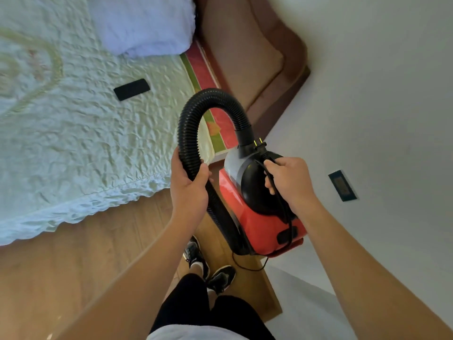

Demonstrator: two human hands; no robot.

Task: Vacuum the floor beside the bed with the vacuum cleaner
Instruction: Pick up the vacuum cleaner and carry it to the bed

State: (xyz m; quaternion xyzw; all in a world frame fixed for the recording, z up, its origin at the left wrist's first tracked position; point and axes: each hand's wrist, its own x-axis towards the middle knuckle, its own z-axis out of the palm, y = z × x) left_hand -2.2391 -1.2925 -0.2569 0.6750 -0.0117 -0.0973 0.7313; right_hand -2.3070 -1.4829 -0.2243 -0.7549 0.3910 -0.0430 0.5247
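Head view: the red vacuum cleaner [255,222] is held over the floor [85,261], at 3 o'clock of the bed [73,148]. The left hand [188,187] grips its black hose [196,111]. The right hand's [290,182] fingers [269,186] are closed round its top and the cord [285,207].

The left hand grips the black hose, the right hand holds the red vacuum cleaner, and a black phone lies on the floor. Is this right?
Not quite. The head view shows the black phone lying on the bed instead. The rest holds: the left hand grips the black hose and the right hand holds the red vacuum cleaner.
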